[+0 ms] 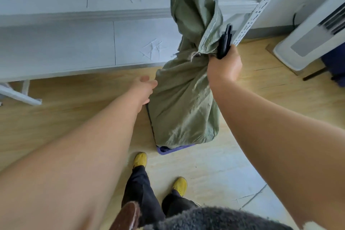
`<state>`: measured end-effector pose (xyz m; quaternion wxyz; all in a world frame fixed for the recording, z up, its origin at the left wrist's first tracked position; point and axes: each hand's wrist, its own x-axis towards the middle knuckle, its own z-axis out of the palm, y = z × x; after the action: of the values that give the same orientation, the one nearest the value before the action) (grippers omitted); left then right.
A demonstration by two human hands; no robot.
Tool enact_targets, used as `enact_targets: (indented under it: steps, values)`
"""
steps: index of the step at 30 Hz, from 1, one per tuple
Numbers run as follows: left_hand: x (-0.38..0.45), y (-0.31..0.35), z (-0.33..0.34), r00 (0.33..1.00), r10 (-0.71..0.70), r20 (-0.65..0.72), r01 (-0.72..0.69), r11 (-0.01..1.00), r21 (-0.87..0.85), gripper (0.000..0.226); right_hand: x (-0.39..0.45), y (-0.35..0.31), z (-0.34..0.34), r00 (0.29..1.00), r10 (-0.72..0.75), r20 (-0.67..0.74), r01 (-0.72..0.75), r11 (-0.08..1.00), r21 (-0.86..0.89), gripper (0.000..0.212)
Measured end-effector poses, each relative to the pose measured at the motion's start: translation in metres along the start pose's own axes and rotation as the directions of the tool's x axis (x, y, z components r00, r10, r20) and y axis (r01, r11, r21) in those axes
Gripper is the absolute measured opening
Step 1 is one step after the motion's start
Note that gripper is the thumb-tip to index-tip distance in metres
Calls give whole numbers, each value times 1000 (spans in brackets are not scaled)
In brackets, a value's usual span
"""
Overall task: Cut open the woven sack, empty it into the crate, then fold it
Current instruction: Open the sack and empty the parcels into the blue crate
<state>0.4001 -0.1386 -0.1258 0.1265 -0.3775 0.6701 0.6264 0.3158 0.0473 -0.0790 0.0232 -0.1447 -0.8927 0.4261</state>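
Green woven sack (183,102) standing on a blue crate (174,149), both hands on it.

The sack rises tall from the wooden floor (74,110), tied at the neck with twine (195,55), its loose top flopping upward against the pale shelving (93,43). The right hand (224,65) grips the bunched neck while also holding a black cutting tool (225,43) pointing upward. The left hand (144,88) presses flat against the sack's left side, fingers spread. Only a corner of the crate shows beneath the sack. Below stand yellow shoes (140,159) and dark trousers (140,192).
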Motion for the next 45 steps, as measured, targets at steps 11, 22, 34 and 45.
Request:
enact_targets:
  steps: [11,22,34,45]
  values:
    - [-19,-22,59,959,243,143,-275,918,287,122,12,-18,-18,986,-50,158,56,998,-35,11]
    - [8,6,95,951,289,-110,-274,953,130,41,2,-28,-4,810,6,586,-222,928,298,27]
    - [53,24,74,977,-184,104,206,940,-271,36,-15,61,42,836,40,547,0,997,-72,63]
    - [48,-49,61,940,117,320,-248,879,408,99,11,50,62,811,259,525,-325,945,34,18]
